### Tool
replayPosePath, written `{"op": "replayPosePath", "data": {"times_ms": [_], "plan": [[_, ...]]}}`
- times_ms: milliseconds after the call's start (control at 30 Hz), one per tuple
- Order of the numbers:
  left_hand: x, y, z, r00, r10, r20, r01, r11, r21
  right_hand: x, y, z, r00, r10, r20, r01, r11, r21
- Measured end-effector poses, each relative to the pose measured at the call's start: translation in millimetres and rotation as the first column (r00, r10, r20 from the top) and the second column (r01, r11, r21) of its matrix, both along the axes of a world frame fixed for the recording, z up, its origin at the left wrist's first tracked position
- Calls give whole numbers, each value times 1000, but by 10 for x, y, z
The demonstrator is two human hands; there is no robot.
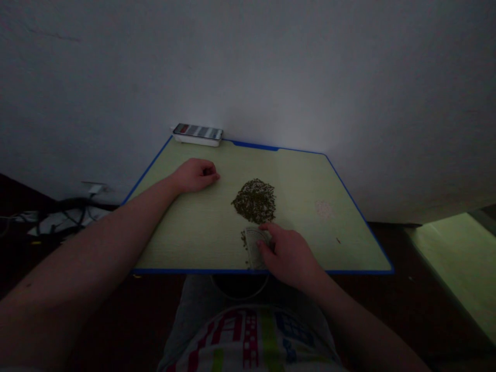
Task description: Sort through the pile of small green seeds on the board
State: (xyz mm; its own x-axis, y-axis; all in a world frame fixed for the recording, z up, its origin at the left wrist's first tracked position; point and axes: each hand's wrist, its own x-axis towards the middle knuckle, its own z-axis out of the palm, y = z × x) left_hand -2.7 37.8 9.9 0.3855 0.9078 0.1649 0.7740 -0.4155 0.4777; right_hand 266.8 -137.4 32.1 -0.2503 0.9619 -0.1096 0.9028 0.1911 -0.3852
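My right hand (pixel 290 254) holds a flat, greyish card-like piece (pixel 254 250) between thumb and fingers, low against the table near its front edge. A few dark green-brown grains (pixel 244 239) lie along the left side of that piece. Just beyond it spreads a heap of similar small seeds or beans (pixel 254 200); their exact kind is too small to tell. On the left part of the table rests my left hand (pixel 196 175), its fingers curled in with nothing visible in them. It is apart from the heap.
The pale folding table (pixel 186 232) has a blue rim and stands against a wall. A phone (pixel 198 132) lies on a white box at the back left. Small whitish bits (pixel 324 208) lie at the right. Below the front edge is a round container (pixel 240 293). Cables (pixel 77 212) run at the left.
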Motion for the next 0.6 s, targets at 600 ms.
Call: {"op": "replayPosePath", "data": {"times_ms": [600], "plan": [[-2,17,-16,1000,-1,6,1,1000,-4,-113,507,293,918,381,111,-392,915,101]]}}
